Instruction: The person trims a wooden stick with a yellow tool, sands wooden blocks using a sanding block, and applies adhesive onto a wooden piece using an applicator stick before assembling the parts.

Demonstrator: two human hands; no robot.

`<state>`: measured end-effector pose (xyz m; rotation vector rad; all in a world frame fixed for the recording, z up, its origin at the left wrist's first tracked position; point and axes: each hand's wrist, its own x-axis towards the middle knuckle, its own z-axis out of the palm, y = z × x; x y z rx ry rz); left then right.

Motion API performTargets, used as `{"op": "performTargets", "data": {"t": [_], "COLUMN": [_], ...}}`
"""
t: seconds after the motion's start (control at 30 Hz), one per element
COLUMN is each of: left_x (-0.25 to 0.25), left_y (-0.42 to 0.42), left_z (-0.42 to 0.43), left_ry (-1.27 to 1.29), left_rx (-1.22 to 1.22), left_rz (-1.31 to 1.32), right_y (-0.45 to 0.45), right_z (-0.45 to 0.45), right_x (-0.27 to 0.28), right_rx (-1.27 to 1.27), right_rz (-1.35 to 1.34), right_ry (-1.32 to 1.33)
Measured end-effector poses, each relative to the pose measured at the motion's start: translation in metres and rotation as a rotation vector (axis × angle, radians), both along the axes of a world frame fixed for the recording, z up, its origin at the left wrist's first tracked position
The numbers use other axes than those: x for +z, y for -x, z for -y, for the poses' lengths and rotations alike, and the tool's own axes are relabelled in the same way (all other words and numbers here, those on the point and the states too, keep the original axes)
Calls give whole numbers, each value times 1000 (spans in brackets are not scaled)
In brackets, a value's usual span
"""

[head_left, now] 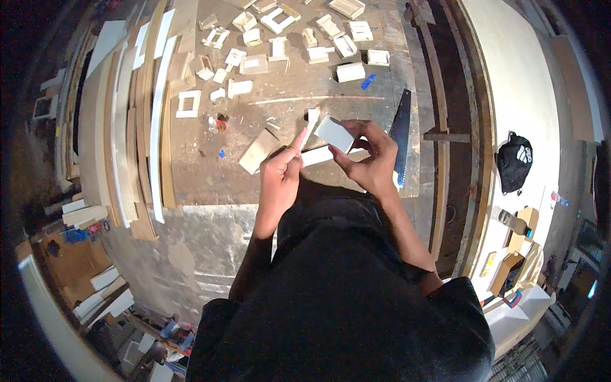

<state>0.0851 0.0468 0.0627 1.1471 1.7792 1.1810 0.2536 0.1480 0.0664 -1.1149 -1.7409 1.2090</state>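
Note:
A pale grey-white block (335, 133) is held above the table's near part by my right hand (374, 159), thumb and fingers on its right side. Just left of it, my left hand (282, 172) is closed around the lower end of a thin white strip (311, 124) that stands up at a tilt. The strip and the block are close together; whether they touch is unclear. Beneath my hands lies a long white piece (317, 155). A flat tan wooden piece (259, 151) rests beside my left hand.
Several small wooden frames (254, 63) are scattered over the table's far part. A handsaw (401, 127) lies right of my right hand. Long boards (159, 127) run along the left. A black bag (515, 162) sits on the white surface at right.

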Motion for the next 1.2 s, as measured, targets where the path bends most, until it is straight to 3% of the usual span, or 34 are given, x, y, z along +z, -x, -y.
{"op": "performTargets", "data": {"t": [0.8, 1.2], "left_x": [25, 22], "left_y": [-13, -14], "left_z": [-1, -1], "left_ry": [0, 11], "left_rx": [-28, -47], "left_rz": [-164, -81], "right_y": [-4, -5], "right_z": [-1, 0], "right_x": [15, 18], "right_rx": [-13, -16], "right_rz": [-78, -62], "right_ry": [-76, -90]}}
